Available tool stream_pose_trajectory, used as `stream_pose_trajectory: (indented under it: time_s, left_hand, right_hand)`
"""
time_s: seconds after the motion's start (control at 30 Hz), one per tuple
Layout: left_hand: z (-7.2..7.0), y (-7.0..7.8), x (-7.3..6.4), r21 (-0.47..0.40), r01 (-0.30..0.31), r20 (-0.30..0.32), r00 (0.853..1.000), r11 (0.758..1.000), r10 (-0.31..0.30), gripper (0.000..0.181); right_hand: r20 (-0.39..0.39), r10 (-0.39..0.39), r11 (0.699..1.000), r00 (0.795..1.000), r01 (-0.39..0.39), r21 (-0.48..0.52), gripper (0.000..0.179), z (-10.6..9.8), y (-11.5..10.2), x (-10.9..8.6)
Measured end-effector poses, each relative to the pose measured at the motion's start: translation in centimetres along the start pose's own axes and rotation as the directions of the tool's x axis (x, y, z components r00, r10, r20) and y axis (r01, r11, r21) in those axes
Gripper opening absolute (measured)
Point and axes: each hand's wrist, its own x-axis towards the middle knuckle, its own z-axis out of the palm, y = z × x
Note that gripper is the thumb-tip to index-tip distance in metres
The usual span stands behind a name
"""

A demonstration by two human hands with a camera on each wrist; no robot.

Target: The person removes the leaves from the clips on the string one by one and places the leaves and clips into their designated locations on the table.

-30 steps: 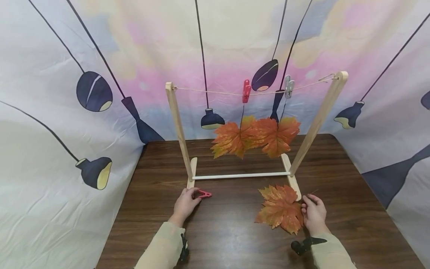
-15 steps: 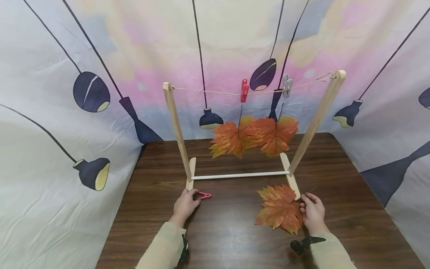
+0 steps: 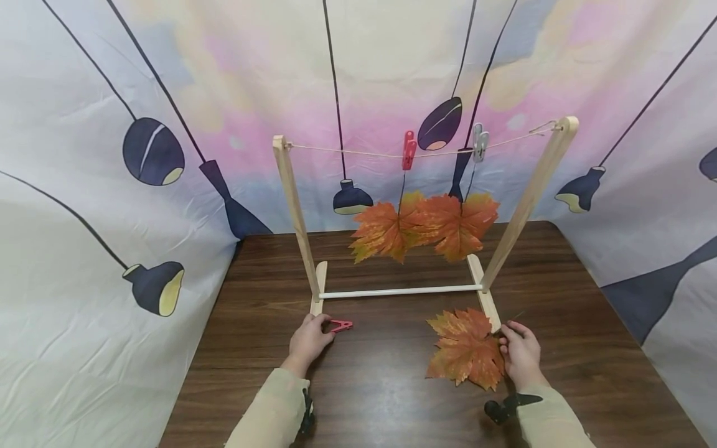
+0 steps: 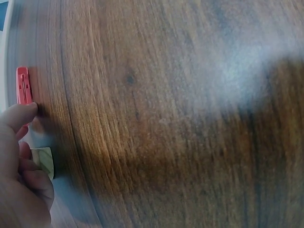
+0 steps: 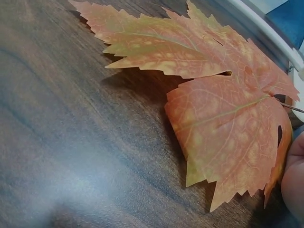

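Note:
My left hand (image 3: 307, 343) pinches a red clothespin (image 3: 341, 325) between thumb and finger, low over the table by the stand's left foot. In the left wrist view, the clothespin (image 4: 23, 88) juts out past the thumb. At the right foot, my right hand (image 3: 522, 356) holds an orange artificial maple leaf (image 3: 467, 348) by its thin stem. The blade of this leaf (image 5: 223, 128) lies near the tabletop in the right wrist view, where most of the hand is out of frame. Two similar leaves hang overlapping from a string, one under a red clothespin (image 3: 409, 149), one under a grey clothespin (image 3: 480, 144).
The wooden stand has a left post (image 3: 297, 218), a right post (image 3: 529, 205), a string (image 3: 347, 152) tied between their tops and a white crossbar (image 3: 400, 292) low down. It stands on a brown wood-grain table (image 3: 386, 386). Behind it hangs a printed cloth (image 3: 269, 74).

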Motion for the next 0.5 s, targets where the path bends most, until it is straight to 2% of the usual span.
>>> stream_pose_trajectory:
  time_s: [0.27,0.5]
  left_hand:
    - [-0.18,-0.06,-0.17,-0.028,-0.022,0.000,1.000,0.999,0.022,0.037]
    - [-0.42,-0.11,-0.28,-0.126,-0.046,-0.017,0.999,0.991,0.045,0.036]
  right_hand:
    - [0.015,-0.016,1.000,1.000,0.016,-0.009,0.025,-0.10,0.06,-0.16]
    - [0.024,-0.004,1.000,1.000,0.005,-0.018,0.028,-0.26,-0.14,-0.35]
